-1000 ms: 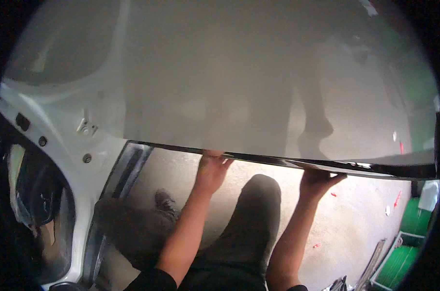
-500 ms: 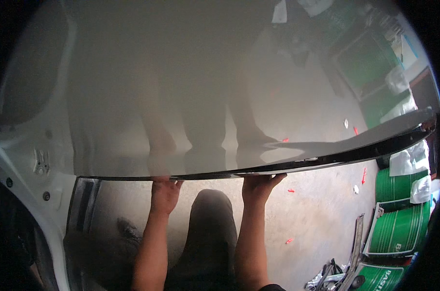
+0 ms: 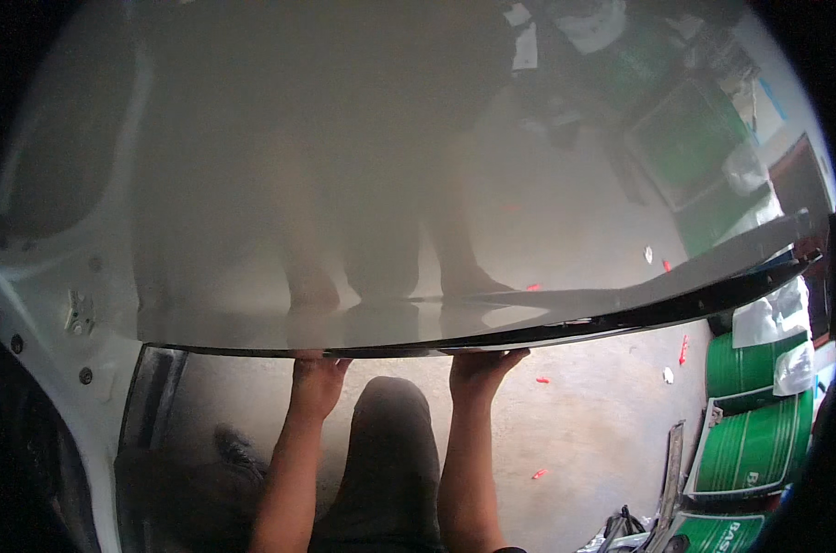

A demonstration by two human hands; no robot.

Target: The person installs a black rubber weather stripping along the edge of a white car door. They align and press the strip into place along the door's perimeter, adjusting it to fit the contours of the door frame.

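Viewing station: I read positions as a clock face centred on the view. The grey panel spans from 9 through 12 to 3 o'clock, its lower edge crossing below centre.

1. Hands. The left hand sits between 7 and 8 o'clock, the right hand at 5 o'clock. Both touch the lower edge of the panel from beneath. Their fingers pass out of sight at that edge, so I cannot tell how tightly they close.

2. Step in hand. I judge this to be 2-handed handling of the panel at its edge.

3. Next move. In my judgement it calls for matched force from both hands, with care for the gap between the panel and the pale body toward 8 o'clock. The broad, glossy face could scuff if 1 side leads.

4. Markings. Green drums stand at 4 o'clock. Pale lettering shows on 2 of them; I do not transcribe it. I see no writing on the panel.
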